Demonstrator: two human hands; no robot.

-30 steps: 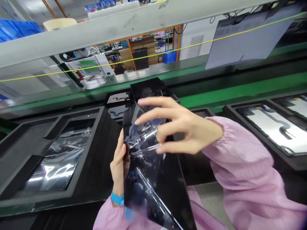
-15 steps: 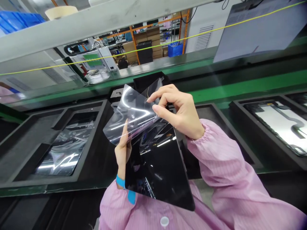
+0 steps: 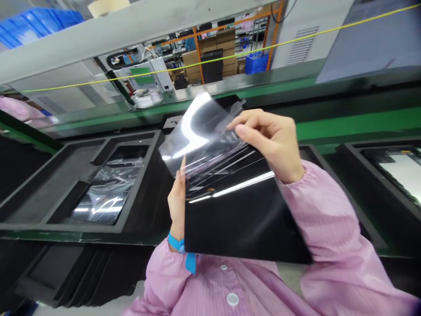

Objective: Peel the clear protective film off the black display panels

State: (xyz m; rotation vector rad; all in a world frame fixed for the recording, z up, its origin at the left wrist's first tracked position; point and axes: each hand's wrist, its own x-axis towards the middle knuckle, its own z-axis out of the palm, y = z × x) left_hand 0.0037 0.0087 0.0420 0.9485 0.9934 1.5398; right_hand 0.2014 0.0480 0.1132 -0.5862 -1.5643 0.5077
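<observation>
A: What are the hands holding?

B: The left hand point(image 3: 176, 202) is closed on the side of a shiny black panel point(image 3: 243, 224). I think that keeps it from wobbling. The right hand point(image 3: 274, 142) has its thumb and finger pinched together on a clear sheet point(image 3: 194, 131).

A: Why pinch it like that?

B: Maybe because it is thin and bendy. It curls up over the panel's far end. The panel tilts in front of the person's tummy, maybe so it is easy to see.

A: What is around them?

B: A foam tray point(image 3: 138, 186) sits on the green-edged tabletop point(image 3: 66, 237). A shiny sheet-like panel point(image 3: 112, 193) lies in its right pocket, maybe so it can't slide. Brown boxes point(image 3: 229, 44) are stacked far back, past a yellow cord point(image 3: 210, 60).
</observation>
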